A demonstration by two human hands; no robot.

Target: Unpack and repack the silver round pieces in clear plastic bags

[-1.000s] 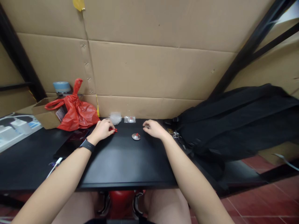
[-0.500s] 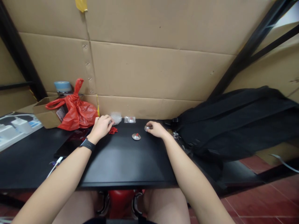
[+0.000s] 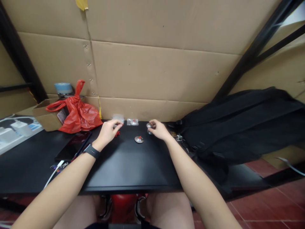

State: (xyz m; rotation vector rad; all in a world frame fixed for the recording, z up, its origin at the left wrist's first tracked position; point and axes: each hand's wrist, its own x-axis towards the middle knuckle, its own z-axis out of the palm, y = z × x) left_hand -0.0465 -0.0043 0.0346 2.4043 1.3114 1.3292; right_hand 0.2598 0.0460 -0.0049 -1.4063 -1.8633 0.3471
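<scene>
Head cam: red-topped disc [image 3: 138, 139] looked done; R hand [image 3: 159, 129] gripped shiny pc [image 3: 149, 126] right of it, prob. unfinished; L hand [image 3: 108, 132] left of it, grip unclear.

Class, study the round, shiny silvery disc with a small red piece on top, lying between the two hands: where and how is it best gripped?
The silvery disc is probably best pinched by its rim, from above, across opposite edges: it lies low on the black table, its round outline exposed all around, and the red piece sits on top, inside the rim.
</scene>
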